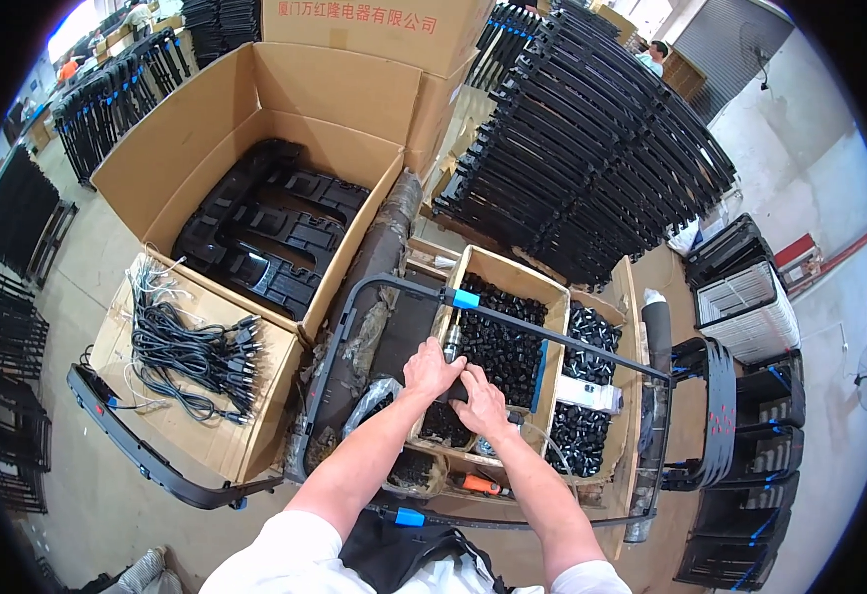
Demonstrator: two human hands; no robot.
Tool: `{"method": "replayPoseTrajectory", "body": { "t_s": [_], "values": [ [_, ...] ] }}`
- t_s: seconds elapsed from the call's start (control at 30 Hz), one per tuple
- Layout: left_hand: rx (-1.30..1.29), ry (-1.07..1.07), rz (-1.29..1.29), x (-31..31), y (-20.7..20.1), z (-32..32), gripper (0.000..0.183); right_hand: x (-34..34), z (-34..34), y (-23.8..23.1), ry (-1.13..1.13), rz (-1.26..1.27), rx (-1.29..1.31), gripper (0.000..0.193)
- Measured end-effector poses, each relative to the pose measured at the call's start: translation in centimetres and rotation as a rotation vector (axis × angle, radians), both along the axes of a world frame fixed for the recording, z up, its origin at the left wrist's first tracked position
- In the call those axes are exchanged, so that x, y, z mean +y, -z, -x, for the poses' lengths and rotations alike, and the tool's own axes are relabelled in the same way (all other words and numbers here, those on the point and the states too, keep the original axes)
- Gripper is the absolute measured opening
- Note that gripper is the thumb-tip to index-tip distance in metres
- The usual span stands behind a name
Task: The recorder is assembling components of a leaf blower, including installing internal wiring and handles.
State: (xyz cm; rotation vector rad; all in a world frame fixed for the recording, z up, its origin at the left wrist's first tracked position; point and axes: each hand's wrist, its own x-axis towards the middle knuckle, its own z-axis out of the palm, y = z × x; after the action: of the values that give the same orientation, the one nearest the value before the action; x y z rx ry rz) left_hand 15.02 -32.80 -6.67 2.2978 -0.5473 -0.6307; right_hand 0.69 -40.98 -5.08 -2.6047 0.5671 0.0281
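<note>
Both hands are closed around a dark cylindrical tool with a metal nose (452, 348), which looks like a power screwdriver. My left hand (432, 372) grips near the nose; my right hand (482, 403) holds the body lower down. They are above a divided wooden tray, over an open cardboard box of small black plastic parts (503, 346). Around them lies a large black rectangular frame (572, 342) with rounded corners and blue tape (464, 299) on its far bar and near bar. The tool's tip is beside the far bar; whether they touch, I cannot tell.
More black parts (577, 441) fill the right compartments. An orange-and-black tool (481, 484) lies near the front. At left, black cables (191, 346) lie on cardboard beside a big box (354, 129) of black mouldings. Stacked black frames (592, 139) stand behind, and more at right.
</note>
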Motion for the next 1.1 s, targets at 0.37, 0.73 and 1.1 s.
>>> {"method": "replayPoseTrajectory", "body": {
  "t_s": [0.37,0.73,1.1],
  "values": [
    [0.020,-0.009,0.009,1.5,-0.2,1.8,0.069,1.5,1.8,0.2,-0.048,0.053,-0.092,0.067],
    [0.427,-0.111,0.455,12.5,-5.9,15.6,0.065,12.2,15.3,-8.3,-0.054,0.080,-0.292,0.075],
    [0.103,-0.227,0.336,30.9,-5.0,34.6,0.054,27.0,31.8,-3.0,-0.173,-0.119,-0.213,0.085]
  ]
}}
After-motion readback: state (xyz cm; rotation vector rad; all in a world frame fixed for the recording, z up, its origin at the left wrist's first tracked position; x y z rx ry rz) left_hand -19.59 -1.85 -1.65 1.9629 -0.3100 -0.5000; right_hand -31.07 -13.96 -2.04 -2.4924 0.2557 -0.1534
